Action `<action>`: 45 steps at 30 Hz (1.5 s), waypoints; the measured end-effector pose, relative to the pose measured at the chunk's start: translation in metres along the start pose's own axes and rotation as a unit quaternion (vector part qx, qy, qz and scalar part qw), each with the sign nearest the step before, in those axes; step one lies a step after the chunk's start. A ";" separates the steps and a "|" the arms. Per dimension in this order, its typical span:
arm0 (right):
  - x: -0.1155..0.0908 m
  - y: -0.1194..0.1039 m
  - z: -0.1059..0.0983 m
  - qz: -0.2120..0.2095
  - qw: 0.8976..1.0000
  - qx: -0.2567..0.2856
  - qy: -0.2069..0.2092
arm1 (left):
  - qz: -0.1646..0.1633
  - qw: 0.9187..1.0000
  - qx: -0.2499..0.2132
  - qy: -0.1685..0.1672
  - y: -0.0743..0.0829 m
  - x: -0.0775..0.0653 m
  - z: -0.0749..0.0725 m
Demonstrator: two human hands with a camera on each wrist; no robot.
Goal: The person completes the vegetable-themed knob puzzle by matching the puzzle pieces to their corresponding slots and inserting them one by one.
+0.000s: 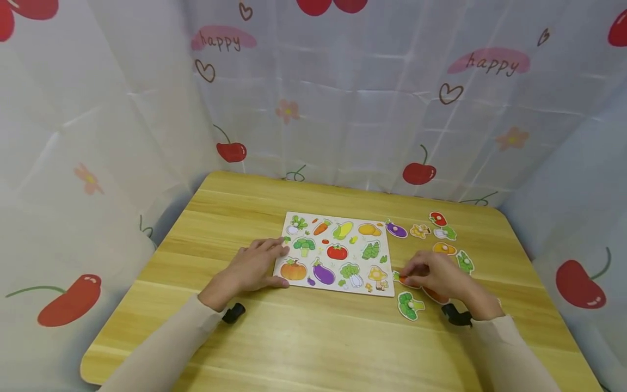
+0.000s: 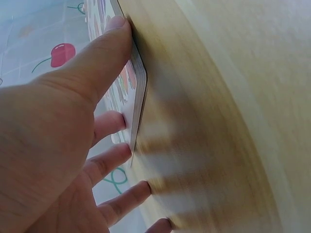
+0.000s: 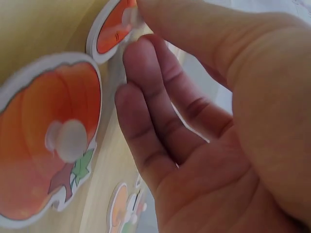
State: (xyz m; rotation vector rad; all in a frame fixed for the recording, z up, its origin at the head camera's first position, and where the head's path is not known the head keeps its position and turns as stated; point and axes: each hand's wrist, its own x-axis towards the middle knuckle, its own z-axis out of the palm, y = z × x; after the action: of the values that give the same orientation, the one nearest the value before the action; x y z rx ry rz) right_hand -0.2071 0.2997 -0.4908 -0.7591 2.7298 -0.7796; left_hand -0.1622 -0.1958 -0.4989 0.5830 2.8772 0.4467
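Note:
On the wooden table lies a white vegetable puzzle board [image 1: 355, 250] with pictures of vegetables. My left hand [image 1: 257, 265] rests at its left side, fingers spread and thumb on the front left corner; in the left wrist view two fingertips [image 2: 112, 122] meet the board's edge and others touch the table. To the right of the board, my right hand [image 1: 433, 274] pinches the knob of a carrot puzzle piece [image 3: 112, 31] between thumb and fingers. A pumpkin piece [image 3: 73, 97] with a white knob lies beside that hand, partly hidden under it in the head view.
A broccoli piece [image 1: 408, 306] lies in front of the right hand. Behind it are an eggplant piece [image 1: 397, 229], a mushroom piece [image 1: 419, 231], a tomato piece [image 1: 438, 219] and several others. A patterned curtain [image 1: 343, 125] hangs around the table's back and sides.

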 end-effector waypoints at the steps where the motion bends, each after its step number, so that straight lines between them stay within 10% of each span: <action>1: -0.001 0.001 0.000 0.001 1.000 0.003 -0.002 | 0.000 1.000 -0.001 0.000 0.000 0.000 0.000; 17: 0.000 0.008 -0.006 -0.003 1.000 0.003 -0.026 | -0.002 1.000 0.000 -0.004 0.002 0.000 -0.001; 45: 0.032 -0.007 0.001 0.012 0.993 -0.018 0.119 | -0.003 1.000 0.000 -0.005 0.003 -0.001 -0.001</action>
State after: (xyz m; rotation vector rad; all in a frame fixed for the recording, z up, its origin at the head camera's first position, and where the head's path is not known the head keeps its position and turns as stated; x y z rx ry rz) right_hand -0.2306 0.2777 -0.4895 -0.6769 2.9660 -0.8685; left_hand -0.1603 -0.1941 -0.4964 0.5746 2.8698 0.4415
